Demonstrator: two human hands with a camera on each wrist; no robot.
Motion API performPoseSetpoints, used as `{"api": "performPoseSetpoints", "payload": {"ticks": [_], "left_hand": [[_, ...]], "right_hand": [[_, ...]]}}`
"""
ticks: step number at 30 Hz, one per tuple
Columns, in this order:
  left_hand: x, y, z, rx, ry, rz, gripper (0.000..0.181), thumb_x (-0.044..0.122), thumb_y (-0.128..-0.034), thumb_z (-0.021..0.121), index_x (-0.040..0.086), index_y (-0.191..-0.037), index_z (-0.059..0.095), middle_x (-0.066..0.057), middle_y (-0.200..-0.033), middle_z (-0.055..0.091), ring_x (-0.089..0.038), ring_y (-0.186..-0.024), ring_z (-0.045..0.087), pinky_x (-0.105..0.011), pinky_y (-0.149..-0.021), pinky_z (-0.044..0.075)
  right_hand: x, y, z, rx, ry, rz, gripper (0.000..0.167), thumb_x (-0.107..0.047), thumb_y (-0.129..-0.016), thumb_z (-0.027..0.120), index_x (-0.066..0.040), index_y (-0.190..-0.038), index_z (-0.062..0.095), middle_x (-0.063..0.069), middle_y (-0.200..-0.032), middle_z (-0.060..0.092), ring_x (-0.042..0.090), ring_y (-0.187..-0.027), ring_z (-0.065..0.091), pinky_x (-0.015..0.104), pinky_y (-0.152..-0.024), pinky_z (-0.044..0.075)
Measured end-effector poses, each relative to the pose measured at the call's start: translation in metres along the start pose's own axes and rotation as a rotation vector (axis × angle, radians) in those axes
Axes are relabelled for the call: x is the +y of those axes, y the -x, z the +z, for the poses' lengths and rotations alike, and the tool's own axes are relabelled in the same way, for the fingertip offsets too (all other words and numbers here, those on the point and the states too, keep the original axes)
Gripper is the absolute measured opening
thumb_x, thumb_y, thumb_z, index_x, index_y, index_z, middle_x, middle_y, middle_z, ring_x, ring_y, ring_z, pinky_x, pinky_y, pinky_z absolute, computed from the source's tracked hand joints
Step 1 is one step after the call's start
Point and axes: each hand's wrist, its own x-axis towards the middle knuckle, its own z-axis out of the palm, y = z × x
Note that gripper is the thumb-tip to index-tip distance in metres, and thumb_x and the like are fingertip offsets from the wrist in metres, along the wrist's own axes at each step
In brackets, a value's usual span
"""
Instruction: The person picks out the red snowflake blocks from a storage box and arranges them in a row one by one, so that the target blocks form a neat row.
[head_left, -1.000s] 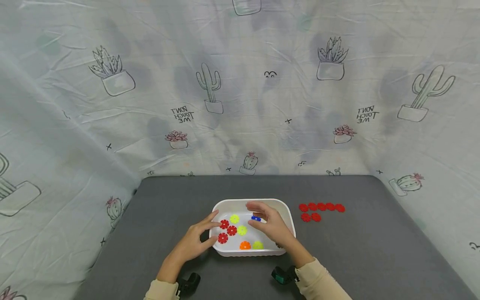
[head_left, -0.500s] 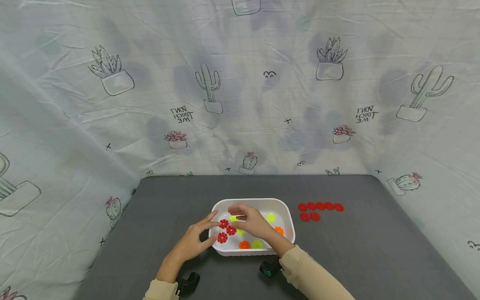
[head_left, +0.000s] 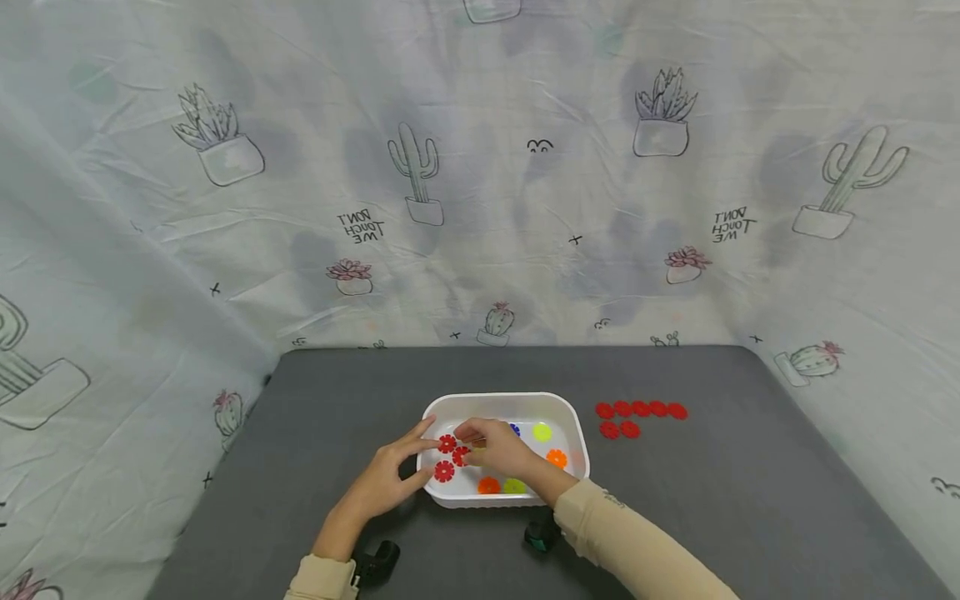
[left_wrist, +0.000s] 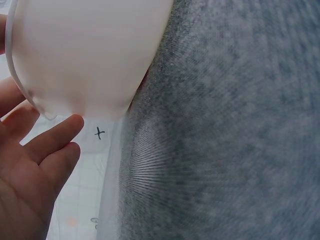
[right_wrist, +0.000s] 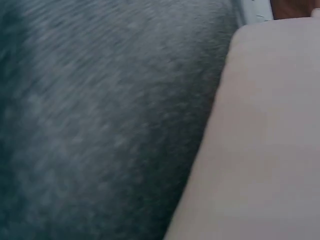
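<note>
A white plastic tray (head_left: 504,502) holds notched snowflake discs in several colours. My left hand (head_left: 386,479) grips its left rim. In the left wrist view the left hand (left_wrist: 35,155) has fingers on both sides of the tray's wall (left_wrist: 90,55). Reaching into the tray, my right hand (head_left: 501,448) has thumb and forefinger apart around a red disc (head_left: 460,456). Two more red discs, an upper one (head_left: 446,443) and a lower one (head_left: 444,472), lie by the left wall. The right wrist view shows only a sleeve (right_wrist: 265,130) and cloth.
Red discs (head_left: 641,408) lie in two rows on the grey table (head_left: 712,500), right of the tray. Inside the tray are orange discs (head_left: 489,486), yellow-green discs (head_left: 542,432) and a partly covered blue disc (head_left: 515,430). A printed curtain (head_left: 480,183) surrounds the table.
My right hand has moved left across the tray and down to the red discs, uncovering discs on the right side. My left hand has stayed on the rim.
</note>
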Motion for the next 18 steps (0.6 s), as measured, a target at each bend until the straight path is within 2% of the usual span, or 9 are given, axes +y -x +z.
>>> {"api": "performPoseSetpoints", "payload": {"ticks": [9, 15, 18], "left_hand": [[-0.0013, 0.0, -0.0005, -0.012, -0.009, -0.004, 0.036, 0.02, -0.0868, 0.065, 0.009, -0.121, 0.065, -0.005, -0.151, 0.038, -0.028, -0.133, 0.043, -0.057, -0.101, 0.039], [-0.0005, -0.0002, -0.0004, -0.01, -0.001, -0.007, 0.036, 0.02, -0.0871, 0.065, 0.009, -0.121, 0.065, -0.006, -0.15, 0.039, -0.028, -0.133, 0.043, -0.058, -0.1, 0.039], [0.0007, -0.0001, -0.0005, -0.014, -0.003, -0.016, 0.036, 0.022, -0.0874, 0.065, 0.009, -0.121, 0.065, -0.005, -0.151, 0.038, -0.028, -0.133, 0.043, -0.058, -0.1, 0.039]], "right_hand": [[0.0016, -0.002, 0.0031, -0.009, 0.11, 0.067, 0.034, -0.008, -0.082, 0.071, -0.011, -0.116, 0.064, 0.001, -0.115, 0.067, 0.018, -0.107, 0.06, 0.038, -0.098, 0.047], [0.0044, -0.0051, 0.0065, -0.015, 0.138, 0.059, 0.033, -0.005, -0.081, 0.071, -0.011, -0.113, 0.065, -0.001, -0.111, 0.067, 0.015, -0.103, 0.06, 0.036, -0.096, 0.049], [0.0035, -0.0064, 0.009, -0.017, 0.195, 0.038, 0.032, -0.003, -0.081, 0.071, -0.012, -0.111, 0.065, -0.002, -0.108, 0.067, 0.013, -0.099, 0.06, 0.033, -0.094, 0.05]]}}
